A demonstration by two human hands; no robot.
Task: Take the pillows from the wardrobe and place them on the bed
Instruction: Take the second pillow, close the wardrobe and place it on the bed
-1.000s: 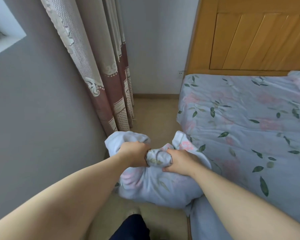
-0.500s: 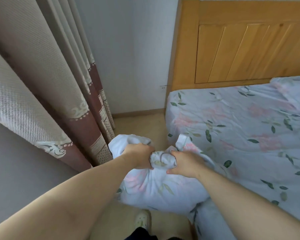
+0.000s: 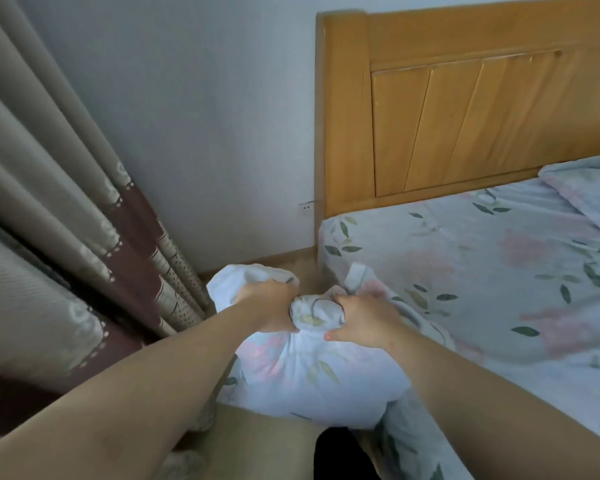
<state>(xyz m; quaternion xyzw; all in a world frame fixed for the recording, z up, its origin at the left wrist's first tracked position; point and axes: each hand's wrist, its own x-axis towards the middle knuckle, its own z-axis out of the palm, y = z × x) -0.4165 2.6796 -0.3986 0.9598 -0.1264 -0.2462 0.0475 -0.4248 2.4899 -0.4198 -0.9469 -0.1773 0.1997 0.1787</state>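
Pillow [image 3: 302, 372], centre frame: my left hand [image 3: 271, 306] and right hand [image 3: 364, 317] clench its bunched top; I judge bed [image 3: 465, 265] placement pending.

Pale blue pillow [image 3: 312, 372] with pink flowers, green leaves, bunched between fingers [image 3: 340, 299]. Matching floral bed sheet [image 3: 465, 258] right of fingers. Honey-orange headboard [image 3: 430, 109] beyond. Beige-and-maroon curtain [image 3: 84, 209] left.

Grey wall [image 3: 205, 98], wooden headboard [image 3: 465, 109], beige-maroon curtain [image 3: 66, 202], wall socket [image 3: 305, 210], tan floor [image 3: 267, 441]
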